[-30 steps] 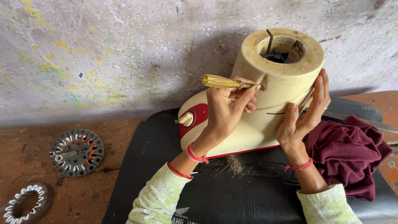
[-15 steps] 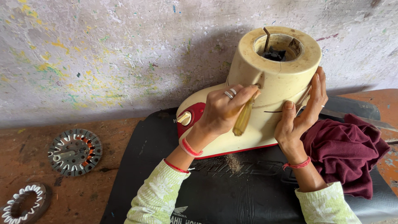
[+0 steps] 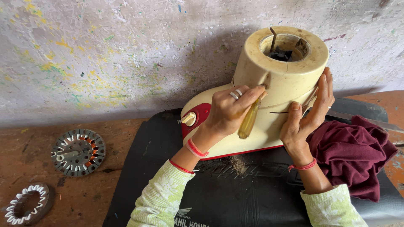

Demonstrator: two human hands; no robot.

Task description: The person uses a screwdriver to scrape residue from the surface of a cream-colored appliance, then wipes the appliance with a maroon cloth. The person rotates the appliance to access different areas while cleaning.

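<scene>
A cream mixer-grinder base [image 3: 277,84] with a red panel and a cream knob [image 3: 189,119] stands on a black mat [image 3: 235,185]. My left hand [image 3: 229,111] grips a screwdriver with a clear yellow handle [image 3: 248,120]; its tip rests in a crack on the side of the cream housing, and the handle points down toward me. My right hand [image 3: 309,113] lies flat against the right side of the housing, steadying it, fingers spread. The top opening shows a dark coupler [image 3: 281,54].
A maroon cloth [image 3: 353,155] lies bunched on the mat at right. On the brown floor at left lie a round metal motor stator [image 3: 78,152] and a ring-shaped lamination piece [image 3: 27,204]. A paint-speckled wall [image 3: 105,54] stands behind. Dark debris [image 3: 235,162] dots the mat.
The screwdriver handle has swung from pointing left and level to pointing down toward me, with my left hand rotated over it. My right hand has stayed on the housing.
</scene>
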